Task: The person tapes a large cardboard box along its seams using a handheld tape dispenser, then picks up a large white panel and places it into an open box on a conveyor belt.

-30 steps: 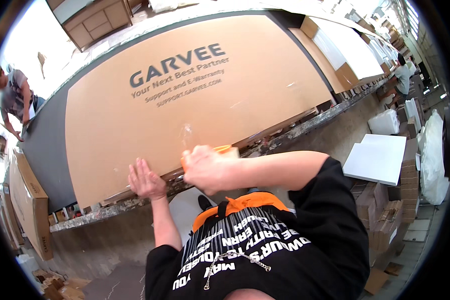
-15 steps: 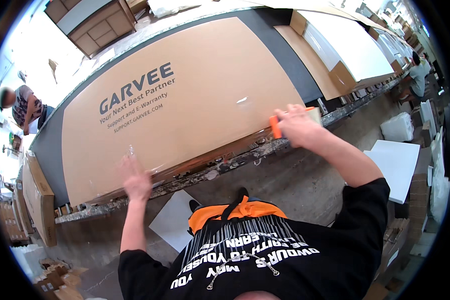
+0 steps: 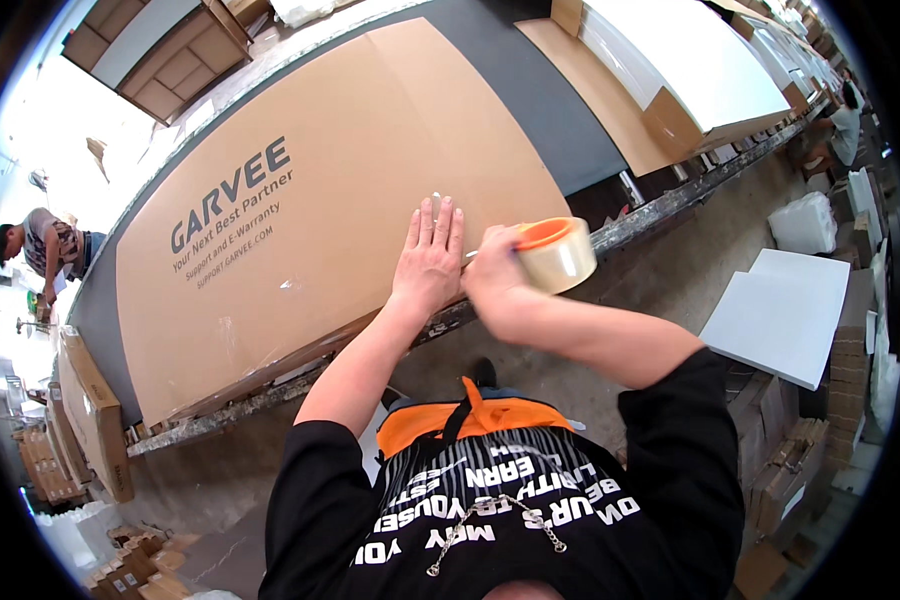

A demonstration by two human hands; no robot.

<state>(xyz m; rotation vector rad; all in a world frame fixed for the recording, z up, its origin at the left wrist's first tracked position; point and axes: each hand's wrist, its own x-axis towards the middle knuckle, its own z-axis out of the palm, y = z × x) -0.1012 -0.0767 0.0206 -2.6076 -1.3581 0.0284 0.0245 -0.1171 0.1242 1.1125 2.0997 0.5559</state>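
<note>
A big flat brown cardboard carton (image 3: 360, 170) with dark print lies on the conveyor in front of me. My left hand (image 3: 430, 258) rests flat on its top near the close edge, fingers stretched out and pointing away. Just to its right, my right hand (image 3: 497, 283) is closed on a tape dispenser with a wide roll of clear tape (image 3: 565, 265) and an orange core. The right hand is slightly blurred, and the fingers' grip is partly hidden. Shiny strips of clear tape (image 3: 225, 335) show at the carton's near left edge.
An open carton with a white panel (image 3: 715, 70) stands farther right on the conveyor (image 3: 530, 110). Another carton (image 3: 90, 410) leans at the left end. White sheets (image 3: 775, 315) lie at right. One person (image 3: 55, 245) bends at far left; another (image 3: 842, 130) is at far right.
My left hand has moved right along the carton's near edge and now lies flat. The right hand has come left with the tape dispenser, close beside it. The view has shifted somewhat.
</note>
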